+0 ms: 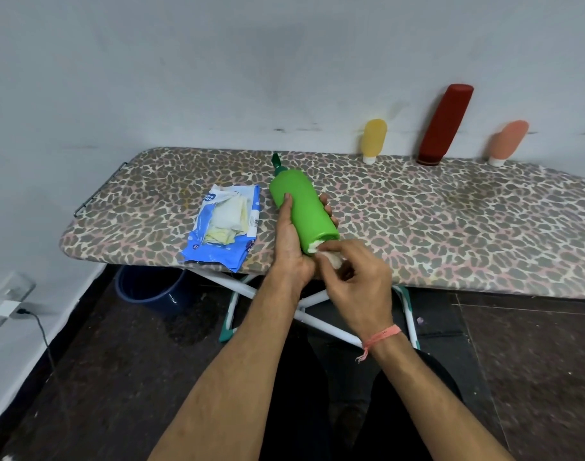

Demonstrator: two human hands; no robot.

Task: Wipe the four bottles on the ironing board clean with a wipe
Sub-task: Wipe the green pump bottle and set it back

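I am holding the green bottle [302,207] in my left hand [289,241], tilted so its dark green nozzle is pointing away toward the wall and its flat base is facing me, just above the near edge of the ironing board [450,221]. The left grip is wrapping around the lower body, thumb lying along the near side and fingertips [327,202] showing past the far side, so it is closing firmly on the bottle. My right hand [361,281] is pinching a small bunched wipe [327,256] between thumb and forefinger and pressing it against the rim of the base; that grip is narrow and is holding only the wipe. I am judging the bottle to be smooth, stiff plastic, fairly light, and likely to turn slippery where the wipe is wetting it, so I am thinking the mid-body is the sensible place to hold it, leaving base and shoulder free for wiping. The wipe is looking soft and limp and needs to stay bunched to give any pressure. Both forearms are reaching forward, the right wrist bending inward across toward the left. The yellow bottle [373,139], red bottle [445,124] and peach bottle [507,141] are leaning cap-down against the wall at the far edge, well apart from my hands, and the open wipe packet [222,224] is lying just beside the left hand.
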